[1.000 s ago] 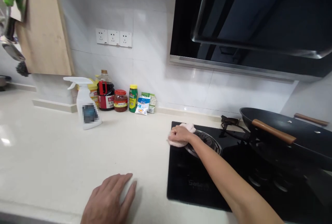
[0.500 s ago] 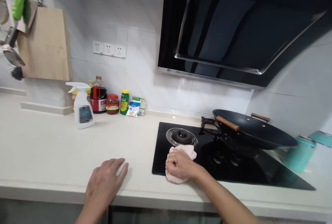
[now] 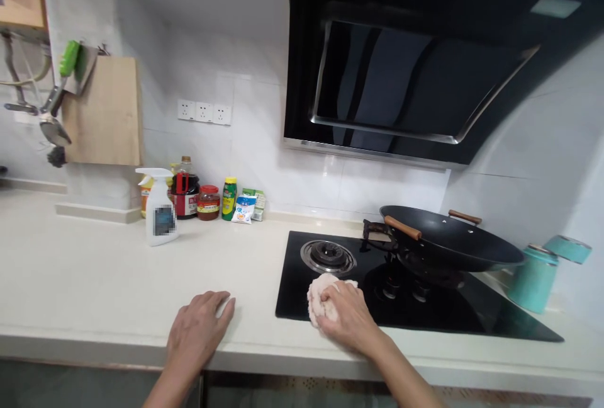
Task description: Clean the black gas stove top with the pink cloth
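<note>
A pale pink cloth (image 3: 321, 300), bunched up, lies on the front left part of the black glass gas hob (image 3: 293, 282). My right hand (image 3: 349, 315) grips it from the right, thumb and fingers curled round its folds. Just behind the cloth is the bare left burner (image 3: 329, 257) with its metal ring. My left hand (image 3: 202, 326) rests on the white countertop (image 3: 108, 288) near the front edge, left of the hob, fingers loosely apart and holding nothing.
On the hob's right side sits a black wok (image 3: 448, 238) with wooden handles; behind it is a teal canister (image 3: 533, 282). A white spray bottle (image 3: 160, 209) stands at left, near a sauce jar (image 3: 208, 203) and several condiments. The range hood (image 3: 377, 80) overhangs the hob.
My right hand has loosened from a tight fist and shifted a little to the right on the cloth. The cloth is more bunched. The view has tilted up slightly; my left hand stays on the counter.
</note>
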A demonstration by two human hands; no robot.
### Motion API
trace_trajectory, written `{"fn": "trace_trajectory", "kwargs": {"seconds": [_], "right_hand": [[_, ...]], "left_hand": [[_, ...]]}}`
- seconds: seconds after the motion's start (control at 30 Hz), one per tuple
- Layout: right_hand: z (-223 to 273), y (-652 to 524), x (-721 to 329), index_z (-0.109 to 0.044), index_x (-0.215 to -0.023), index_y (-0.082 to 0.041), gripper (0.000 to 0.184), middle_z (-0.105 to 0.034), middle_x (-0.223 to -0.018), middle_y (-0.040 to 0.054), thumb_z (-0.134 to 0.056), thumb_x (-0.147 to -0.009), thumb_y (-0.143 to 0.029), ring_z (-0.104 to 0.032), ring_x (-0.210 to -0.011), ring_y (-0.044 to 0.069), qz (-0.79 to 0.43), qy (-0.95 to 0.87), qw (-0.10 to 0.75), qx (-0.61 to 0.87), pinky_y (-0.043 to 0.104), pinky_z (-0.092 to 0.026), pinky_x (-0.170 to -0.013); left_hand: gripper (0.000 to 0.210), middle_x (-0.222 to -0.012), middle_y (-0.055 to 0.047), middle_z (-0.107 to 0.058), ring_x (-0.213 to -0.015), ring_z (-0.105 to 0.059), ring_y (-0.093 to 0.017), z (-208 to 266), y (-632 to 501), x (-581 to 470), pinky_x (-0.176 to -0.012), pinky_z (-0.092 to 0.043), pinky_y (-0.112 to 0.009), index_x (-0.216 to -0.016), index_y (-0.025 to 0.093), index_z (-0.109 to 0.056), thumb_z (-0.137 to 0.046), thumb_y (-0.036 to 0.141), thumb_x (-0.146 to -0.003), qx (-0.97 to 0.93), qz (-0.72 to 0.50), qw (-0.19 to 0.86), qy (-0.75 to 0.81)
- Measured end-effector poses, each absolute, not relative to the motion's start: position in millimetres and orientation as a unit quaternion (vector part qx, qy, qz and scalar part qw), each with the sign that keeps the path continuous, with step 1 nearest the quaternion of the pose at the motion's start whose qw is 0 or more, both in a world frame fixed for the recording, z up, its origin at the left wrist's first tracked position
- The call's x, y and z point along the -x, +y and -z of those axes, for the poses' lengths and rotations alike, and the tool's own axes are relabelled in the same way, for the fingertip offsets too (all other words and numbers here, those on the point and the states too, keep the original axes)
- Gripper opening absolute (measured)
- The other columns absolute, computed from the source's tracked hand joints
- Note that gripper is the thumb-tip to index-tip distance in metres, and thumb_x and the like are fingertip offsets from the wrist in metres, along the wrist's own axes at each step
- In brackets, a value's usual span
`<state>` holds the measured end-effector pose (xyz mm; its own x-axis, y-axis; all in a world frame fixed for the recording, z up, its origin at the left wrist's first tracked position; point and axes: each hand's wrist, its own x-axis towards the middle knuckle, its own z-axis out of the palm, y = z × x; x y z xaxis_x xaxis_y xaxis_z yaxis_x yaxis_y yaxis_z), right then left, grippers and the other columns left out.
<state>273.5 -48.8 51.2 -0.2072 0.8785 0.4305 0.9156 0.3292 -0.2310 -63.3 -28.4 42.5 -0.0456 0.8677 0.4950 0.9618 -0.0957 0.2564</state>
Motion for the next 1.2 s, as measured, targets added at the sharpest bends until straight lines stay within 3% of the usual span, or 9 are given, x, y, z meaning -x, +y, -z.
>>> {"fn": "trace_trajectory", "kwargs": {"seconds": [0.2, 0.43, 0.6, 0.67, 0.83, 1.0, 1.1, 1.2], "right_hand": [[-46, -63, -242, -0.06, -0.098, -0.026, 0.028, -0.059, -0.104, 0.0034, -0.065, -0.071, -0.024, -0.05, -0.101, 0.025, 0.011, -0.803, 0.306, 0.512, 0.043, -0.033, -0.094], [-64, -82, -227, -0.055, -0.09, -0.026, 0.028, -0.056, -0.095, -0.003, -0.066, -0.065, -0.02, -0.053, -0.088, 0.016, -0.242, -0.77, 0.442, 0.392, 0.029, -0.041, -0.081], [-97, -67, -263, -0.052, -0.087, -0.025, 0.021, -0.058, -0.095, -0.0018, -0.066, -0.071, -0.026, -0.055, -0.088, 0.017, -0.205, -0.724, 0.511, 0.415, 0.029, -0.043, -0.079], [-109, -61, -290, -0.053, -0.089, -0.025, 0.02, -0.06, -0.101, -0.0002, -0.066, -0.075, -0.032, -0.056, -0.094, 0.019, -0.164, -0.724, 0.483, 0.465, 0.032, -0.044, -0.085], [-112, -54, -344, -0.062, -0.092, -0.026, 0.02, -0.051, -0.142, 0.0042, -0.064, -0.081, -0.044, -0.048, -0.127, 0.029, -0.101, -0.718, 0.268, 0.634, 0.046, -0.034, -0.106], [-88, -45, -325, -0.059, -0.101, -0.025, 0.044, -0.065, -0.113, 0.0106, -0.048, -0.089, -0.066, -0.057, -0.108, 0.029, -0.09, -0.646, 0.234, 0.721, 0.042, -0.041, -0.091], [-77, -42, -285, -0.059, -0.106, -0.02, 0.05, -0.064, -0.119, 0.0171, -0.053, -0.086, -0.066, -0.056, -0.113, 0.036, -0.034, -0.65, 0.234, 0.722, 0.047, -0.039, -0.093], [-70, -44, -238, -0.06, -0.105, -0.018, 0.047, -0.065, -0.114, 0.0173, -0.053, -0.088, -0.061, -0.057, -0.108, 0.036, -0.039, -0.713, 0.246, 0.655, 0.05, -0.039, -0.092]], "left_hand": [[0.045, -0.116, -0.006, -0.076, -0.114, -0.064, -0.028, -43, -25, 65, -0.095, -0.044, -0.042, -0.106, 0.024, -0.075, -0.037, 0.046, -0.095, 0.689, 0.268, 0.082, -0.669], [0.046, -0.116, -0.005, -0.076, -0.113, -0.066, -0.029, -39, -16, 73, -0.092, -0.046, -0.041, -0.105, 0.026, -0.075, -0.036, 0.046, -0.094, 0.702, 0.25, 0.084, -0.662], [0.048, -0.12, -0.004, -0.076, -0.116, -0.065, -0.027, -42, -16, 73, -0.093, -0.047, -0.039, -0.107, 0.027, -0.075, -0.033, 0.046, -0.095, 0.702, 0.231, 0.086, -0.668], [0.05, -0.122, -0.004, -0.075, -0.117, -0.065, -0.028, -44, -16, 72, -0.094, -0.047, -0.04, -0.107, 0.027, -0.075, -0.031, 0.047, -0.095, 0.699, 0.227, 0.083, -0.673], [0.049, -0.12, -0.005, -0.076, -0.116, -0.064, -0.03, -45, -18, 69, -0.094, -0.047, -0.041, -0.106, 0.026, -0.075, -0.035, 0.049, -0.093, 0.7, 0.241, 0.078, -0.667], [0.049, -0.118, -0.006, -0.076, -0.115, -0.064, -0.031, -46, -20, 67, -0.096, -0.047, -0.043, -0.107, 0.025, -0.076, -0.035, 0.049, -0.093, 0.697, 0.247, 0.071, -0.67], [0.05, -0.12, -0.006, -0.075, -0.118, -0.062, -0.031, -47, -21, 66, -0.097, -0.046, -0.044, -0.109, 0.025, -0.076, -0.035, 0.05, -0.094, 0.696, 0.247, 0.067, -0.671], [0.052, -0.122, -0.007, -0.074, -0.118, -0.062, -0.032, -48, -21, 66, -0.096, -0.047, -0.045, -0.111, 0.024, -0.075, -0.035, 0.051, -0.094, 0.696, 0.239, 0.063, -0.674]]}}
